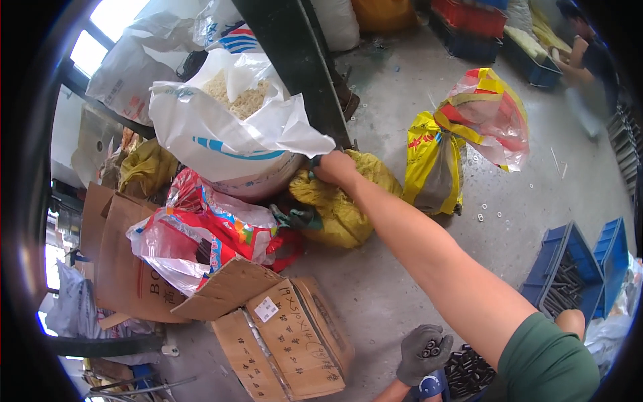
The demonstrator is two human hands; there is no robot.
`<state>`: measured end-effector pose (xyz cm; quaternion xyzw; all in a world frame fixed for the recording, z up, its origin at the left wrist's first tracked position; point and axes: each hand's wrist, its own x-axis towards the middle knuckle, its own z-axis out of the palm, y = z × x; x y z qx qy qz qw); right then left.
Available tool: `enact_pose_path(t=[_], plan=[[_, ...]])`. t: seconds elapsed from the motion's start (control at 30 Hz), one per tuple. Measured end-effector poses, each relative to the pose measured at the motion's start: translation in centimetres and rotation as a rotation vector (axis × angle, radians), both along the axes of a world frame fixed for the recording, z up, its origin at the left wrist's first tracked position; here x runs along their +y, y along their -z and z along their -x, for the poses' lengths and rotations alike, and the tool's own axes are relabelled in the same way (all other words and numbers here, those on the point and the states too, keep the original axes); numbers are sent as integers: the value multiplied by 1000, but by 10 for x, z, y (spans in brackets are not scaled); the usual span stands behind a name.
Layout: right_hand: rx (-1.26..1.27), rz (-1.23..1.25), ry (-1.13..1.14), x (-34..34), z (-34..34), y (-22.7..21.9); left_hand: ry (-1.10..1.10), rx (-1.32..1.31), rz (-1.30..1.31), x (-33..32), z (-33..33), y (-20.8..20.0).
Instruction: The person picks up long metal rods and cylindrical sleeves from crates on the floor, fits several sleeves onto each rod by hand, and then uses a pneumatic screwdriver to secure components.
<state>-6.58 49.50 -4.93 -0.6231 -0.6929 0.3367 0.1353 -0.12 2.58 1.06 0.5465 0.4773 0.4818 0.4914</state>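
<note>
My right hand, bare, is stretched far out under a green sleeve. Its fingers are closed at the gathered top of a yellow sack, beside the lip of a white sack filled with pale granules. A small dark bit shows by the fingertips, too hidden to name. Near the lower edge, my left hand wears a grey glove and is curled around several small dark metal rings. Just beside it, a bin of black cylindrical parts is partly covered by my right arm.
Cardboard boxes and a red printed bag stand at the left. A yellow and red bag is on the floor beyond my arm, near scattered white rings. Blue crates hold dark rods at right. Another person works at far right.
</note>
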Motion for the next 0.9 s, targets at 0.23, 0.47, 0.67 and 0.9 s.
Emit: enact_pose_path(t=[0.23, 0.47, 0.67, 0.9], plan=[[209, 360, 132, -7, -2, -36, -60, 40, -102, -4, 12, 9], [54, -207, 125, -32, -98, -18, 17, 47, -144, -3, -1, 4], [2, -133, -194, -55, -131, -59, -12, 41, -111, -7, -2, 4], [76, -460, -3, -54, -115, -127, -45, 15, -54, -7, 1, 1]])
